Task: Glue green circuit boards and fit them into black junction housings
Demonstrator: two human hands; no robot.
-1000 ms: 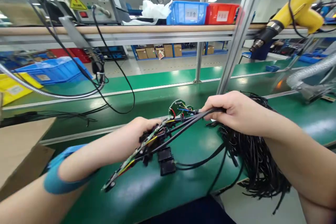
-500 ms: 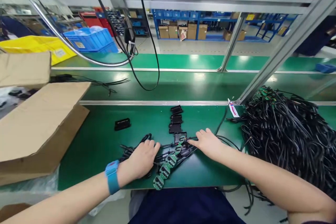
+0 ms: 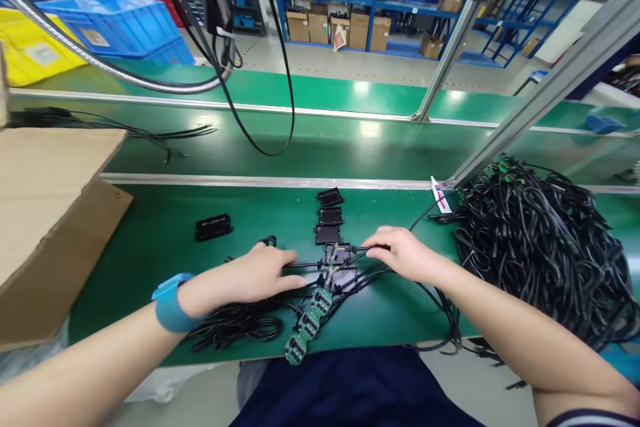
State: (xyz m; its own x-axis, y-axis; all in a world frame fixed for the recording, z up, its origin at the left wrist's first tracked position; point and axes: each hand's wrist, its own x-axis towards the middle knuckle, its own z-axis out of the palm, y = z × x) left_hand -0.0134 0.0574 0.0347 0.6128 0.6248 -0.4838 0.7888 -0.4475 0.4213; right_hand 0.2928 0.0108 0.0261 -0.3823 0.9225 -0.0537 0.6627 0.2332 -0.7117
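My left hand (image 3: pixel 253 274) lies on a bundle of black cables (image 3: pixel 240 320) on the green bench, its fingers stretched toward a black wire it presses down. My right hand (image 3: pixel 403 253) pinches a black wire by a small black housing (image 3: pixel 340 255). A row of three more black housings (image 3: pixel 327 217) runs away from it. Several round green circuit boards (image 3: pixel 307 325) on wires lie at the bench's near edge between my arms. A blue band sits on my left wrist.
A big heap of black cables with green boards (image 3: pixel 540 247) fills the right side. One lone black housing (image 3: pixel 213 227) lies to the left. A cardboard box (image 3: pixel 45 213) stands at far left. Hanging cords (image 3: pixel 260 80), a slanted metal post (image 3: pixel 525 100) and a small tube (image 3: pixel 440 195) are behind.
A second ago both hands held the wire bundle up in the air. It now lies on the bench; my left hand has slid right along it and my right hand has pinched a wire.
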